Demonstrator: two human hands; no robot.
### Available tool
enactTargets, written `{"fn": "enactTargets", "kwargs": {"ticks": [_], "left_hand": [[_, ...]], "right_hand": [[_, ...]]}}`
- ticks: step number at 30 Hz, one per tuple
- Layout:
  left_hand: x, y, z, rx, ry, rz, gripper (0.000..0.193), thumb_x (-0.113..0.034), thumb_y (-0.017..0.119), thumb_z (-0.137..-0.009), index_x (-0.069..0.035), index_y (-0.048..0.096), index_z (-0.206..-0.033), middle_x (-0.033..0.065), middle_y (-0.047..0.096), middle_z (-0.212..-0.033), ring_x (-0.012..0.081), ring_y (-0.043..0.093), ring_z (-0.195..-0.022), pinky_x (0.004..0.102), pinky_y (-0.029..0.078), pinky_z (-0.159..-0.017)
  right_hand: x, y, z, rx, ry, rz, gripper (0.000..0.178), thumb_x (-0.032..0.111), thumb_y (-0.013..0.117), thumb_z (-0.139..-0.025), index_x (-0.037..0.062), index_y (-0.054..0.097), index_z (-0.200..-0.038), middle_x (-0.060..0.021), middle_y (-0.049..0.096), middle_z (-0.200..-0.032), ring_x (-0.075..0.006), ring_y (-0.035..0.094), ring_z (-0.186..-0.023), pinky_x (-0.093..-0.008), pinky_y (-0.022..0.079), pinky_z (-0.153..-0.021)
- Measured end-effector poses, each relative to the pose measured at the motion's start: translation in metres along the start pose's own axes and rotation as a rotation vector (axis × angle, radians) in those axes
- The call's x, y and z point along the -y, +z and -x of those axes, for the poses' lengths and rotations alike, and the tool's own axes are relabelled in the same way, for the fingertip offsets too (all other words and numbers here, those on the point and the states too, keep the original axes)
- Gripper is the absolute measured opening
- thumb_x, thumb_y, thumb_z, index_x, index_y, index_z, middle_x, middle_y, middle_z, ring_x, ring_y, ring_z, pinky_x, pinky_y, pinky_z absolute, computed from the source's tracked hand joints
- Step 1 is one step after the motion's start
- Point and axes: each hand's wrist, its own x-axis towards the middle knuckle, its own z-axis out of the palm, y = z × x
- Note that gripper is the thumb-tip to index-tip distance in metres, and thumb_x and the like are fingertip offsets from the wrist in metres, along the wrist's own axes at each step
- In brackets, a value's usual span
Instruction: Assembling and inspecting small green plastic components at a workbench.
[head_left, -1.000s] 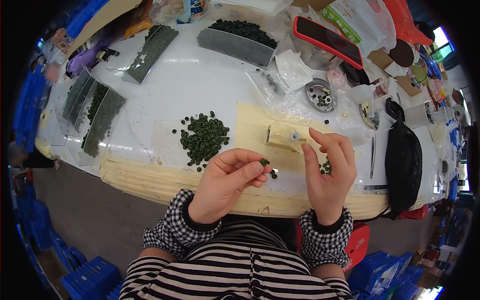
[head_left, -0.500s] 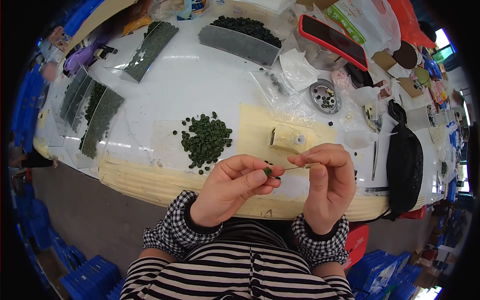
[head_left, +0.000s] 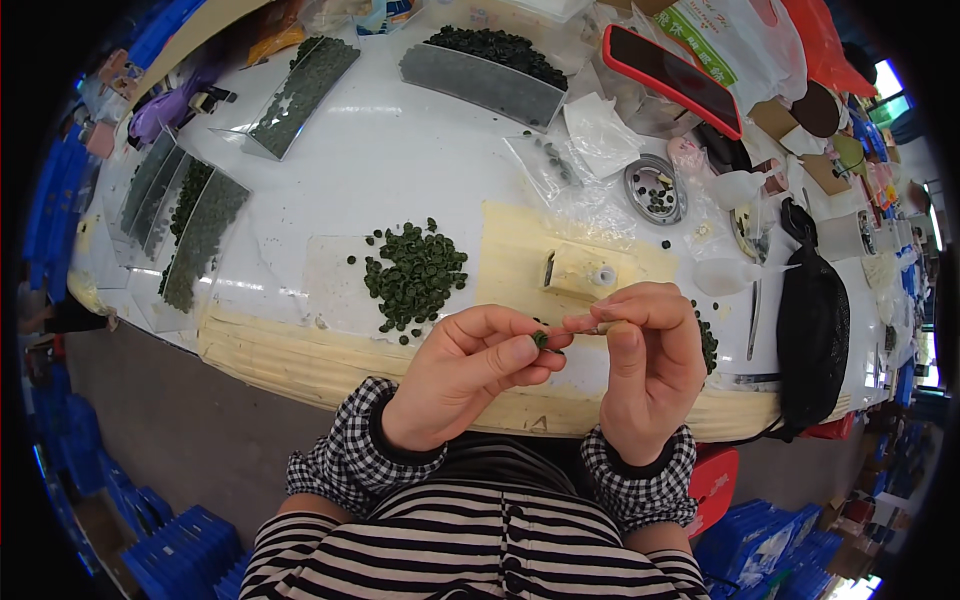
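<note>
My left hand (head_left: 450, 375) is closed, pinching a small dark green round piece (head_left: 541, 340) between thumb and fingers. My right hand (head_left: 655, 365) is closed on a thin needle-like tool with a pale end (head_left: 603, 327). Its fingertips almost meet those of my left hand, and the tool's tip is hidden at the green piece. Beyond my left hand lies a pile of similar green pieces (head_left: 415, 278). More green pieces (head_left: 706, 338) show beside my right hand. A yellowish glue-stained box with a white nozzle (head_left: 582, 272) stands just past my fingertips.
Clear bins of green pieces stand at the back (head_left: 480, 82), back left (head_left: 300, 100) and left (head_left: 205, 235). A red-cased phone (head_left: 672, 80) leans at the back right. Nearer are a round metal dish (head_left: 655, 190), tweezers (head_left: 754, 320) and a black mesh bag (head_left: 812, 320).
My right fingertips have moved left toward the green piece, so less of the tool's thin shaft shows. More green pieces have come into sight to the right of my right hand.
</note>
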Motion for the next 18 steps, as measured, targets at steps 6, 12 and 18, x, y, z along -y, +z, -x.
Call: {"fn": "enactTargets", "kwargs": {"ticks": [6, 12, 18], "left_hand": [[0.0, 0.0, 0.001, -0.045, 0.048, -0.074, 0.012, -0.006, 0.057, -0.097, -0.004, 0.063, -0.107, 0.0186, 0.067, -0.114, 0.0195, 0.068, -0.096, 0.028, 0.057, -0.082], [-0.009, 0.007, 0.006, -0.073, 0.252, -0.374, 0.016, 0.003, 0.06, -0.093, 0.005, 0.064, -0.108, 0.0189, 0.069, -0.108, 0.0197, 0.069, -0.096, 0.029, 0.057, -0.085], [-0.003, 0.009, 0.004, -0.125, 0.358, -0.479, 0.017, 0.005, 0.061, -0.091, 0.006, 0.064, -0.108, 0.0178, 0.069, -0.107, 0.0194, 0.069, -0.096, 0.0289, 0.057, -0.085]], "right_hand": [[0.002, -0.002, -0.001, -0.124, 0.001, -0.057, 0.009, 0.004, 0.056, -0.096, -0.0036, 0.057, -0.101, -0.011, 0.057, -0.099, -0.0163, 0.063, -0.087, -0.0267, 0.049, -0.079], [-0.007, -0.017, -0.016, -0.235, -0.28, 0.729, 0.011, -0.002, 0.07, -0.081, 0.0003, 0.065, -0.091, -0.0097, 0.063, -0.086, -0.0246, 0.06, -0.078, -0.0312, 0.047, -0.071], [-0.014, -0.019, -0.018, -0.111, -0.254, 0.886, 0.014, 0.001, 0.073, -0.078, 0.0033, 0.065, -0.09, -0.0082, 0.063, -0.087, -0.0261, 0.057, -0.081, -0.0341, 0.046, -0.07]]}}
